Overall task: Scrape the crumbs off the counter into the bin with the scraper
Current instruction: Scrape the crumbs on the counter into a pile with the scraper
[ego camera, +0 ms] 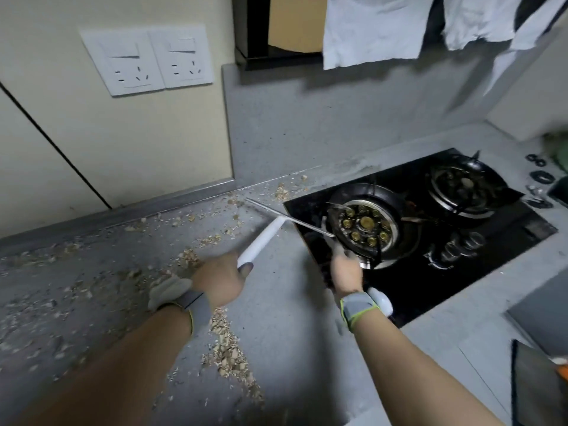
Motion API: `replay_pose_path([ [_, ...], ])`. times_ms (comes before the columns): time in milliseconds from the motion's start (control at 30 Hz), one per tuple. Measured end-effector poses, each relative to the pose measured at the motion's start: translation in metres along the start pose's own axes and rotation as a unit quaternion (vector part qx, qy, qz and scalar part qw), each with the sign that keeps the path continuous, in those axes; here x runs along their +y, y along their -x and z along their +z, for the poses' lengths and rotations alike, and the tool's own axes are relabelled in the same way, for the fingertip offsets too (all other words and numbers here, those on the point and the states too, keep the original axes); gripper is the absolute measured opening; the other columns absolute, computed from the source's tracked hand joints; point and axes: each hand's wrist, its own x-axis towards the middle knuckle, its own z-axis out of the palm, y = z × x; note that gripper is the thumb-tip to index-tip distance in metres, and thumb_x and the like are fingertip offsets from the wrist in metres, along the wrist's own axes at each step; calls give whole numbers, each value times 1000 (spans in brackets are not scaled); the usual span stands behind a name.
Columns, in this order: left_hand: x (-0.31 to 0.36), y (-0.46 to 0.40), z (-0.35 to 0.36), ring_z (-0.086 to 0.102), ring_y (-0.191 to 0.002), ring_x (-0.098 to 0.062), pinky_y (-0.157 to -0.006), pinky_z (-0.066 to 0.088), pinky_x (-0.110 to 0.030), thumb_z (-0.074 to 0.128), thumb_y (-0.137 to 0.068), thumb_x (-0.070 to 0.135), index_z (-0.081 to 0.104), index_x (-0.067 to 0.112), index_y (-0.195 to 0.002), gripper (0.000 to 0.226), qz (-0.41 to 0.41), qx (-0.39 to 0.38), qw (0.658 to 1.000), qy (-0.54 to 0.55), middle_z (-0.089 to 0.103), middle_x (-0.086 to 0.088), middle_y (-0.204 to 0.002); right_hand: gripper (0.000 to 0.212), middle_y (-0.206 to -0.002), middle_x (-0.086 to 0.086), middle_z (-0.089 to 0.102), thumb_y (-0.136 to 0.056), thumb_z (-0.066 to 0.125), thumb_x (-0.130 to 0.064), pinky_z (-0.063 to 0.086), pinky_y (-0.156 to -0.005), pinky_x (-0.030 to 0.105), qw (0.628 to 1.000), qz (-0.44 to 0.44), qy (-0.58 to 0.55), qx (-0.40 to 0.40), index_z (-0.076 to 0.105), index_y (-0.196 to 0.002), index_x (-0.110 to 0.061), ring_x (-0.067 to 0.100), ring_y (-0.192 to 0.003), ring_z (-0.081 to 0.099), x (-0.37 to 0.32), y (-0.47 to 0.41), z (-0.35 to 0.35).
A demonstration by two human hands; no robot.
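My left hand (220,279) grips the white handle of the scraper (262,239). Its thin metal blade reaches across the far counter, from the crumbs near the wall to the left burner. Tan crumbs (229,352) lie scattered over the grey counter (285,305), with a heap just below my left wrist and more (282,192) by the back wall. My right hand (346,269) rests on the front rim of the left burner (364,224), holding nothing that I can see. A dark bin edge (534,385) shows at the bottom right.
A black glass hob (479,265) with two burners fills the right of the counter. Knobs (461,245) sit at its front. White cloths (375,29) hang above. Two wall sockets (147,61) sit at the upper left. Small black rings (541,176) lie at the far right.
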Motion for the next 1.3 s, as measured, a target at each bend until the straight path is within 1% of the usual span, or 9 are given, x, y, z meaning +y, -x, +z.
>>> replay_pose_path([
  [67,10,3,15,61,-76,-30,-60,43,-34,40,-99,42,53,9,-108,37,1,-6,1000,24,62,-12,-90,47,-116,26,66,-94,44,-45,47,-88,40,990,-2,101,95,67,-106,-6,41,-107,62,19,-3,-39],
  [200,17,6,29,62,-73,-31,-60,49,-38,44,-98,40,55,8,-107,35,7,12,999,37,64,-12,-87,56,-115,25,67,-93,44,-51,47,-90,41,955,-18,249,162,58,-123,-5,43,-110,62,28,-18,-75],
  [300,19,4,32,64,-81,-32,-68,54,-41,45,-97,40,56,10,-108,34,17,10,1000,17,67,-12,-94,51,-111,23,68,-93,40,-52,47,-81,38,931,-50,336,135,57,-114,-9,42,-104,64,24,-36,-82],
  [500,14,0,28,61,-69,-27,-57,47,-32,44,-96,42,57,12,-99,33,37,15,998,-42,63,-6,-80,30,-111,19,65,-89,28,-40,44,-76,43,902,-80,416,83,48,-95,-18,42,-103,63,31,-58,-84],
  [600,12,-5,24,61,-69,-27,-56,46,-31,45,-95,43,56,13,-95,33,39,12,998,-52,60,-5,-77,14,-100,18,68,-89,34,-29,45,-70,36,882,-124,445,86,41,-84,-17,40,-94,66,37,-60,-84],
  [733,12,-10,21,62,-71,-25,-55,45,-29,45,-95,45,55,16,-97,31,48,13,996,-73,64,-5,-81,18,-91,19,70,-92,39,-32,40,-65,32,866,-181,453,106,36,-80,-18,41,-86,68,53,-52,-75],
  [1000,13,-12,18,62,-72,-25,-58,48,-30,44,-95,46,56,16,-101,33,56,16,994,-88,63,-4,-82,10,-101,20,69,-90,42,-25,42,-69,32,871,-151,465,49,47,-87,-16,39,-95,67,43,-58,-73],
  [1167,10,-14,13,60,-70,-24,-57,47,-29,45,-94,46,57,16,-101,32,53,35,994,-84,60,-2,-79,65,-105,23,70,-87,36,-62,50,-83,36,902,-102,410,90,69,-99,-7,41,-100,66,28,-45,-71],
  [1300,-3,-19,4,64,-72,-23,-58,49,-30,47,-93,46,59,17,-101,33,35,58,995,-75,61,-1,-77,62,-113,26,68,-93,40,-54,48,-91,38,944,-45,315,82,70,-106,-1,40,-109,64,19,-18,-48],
])
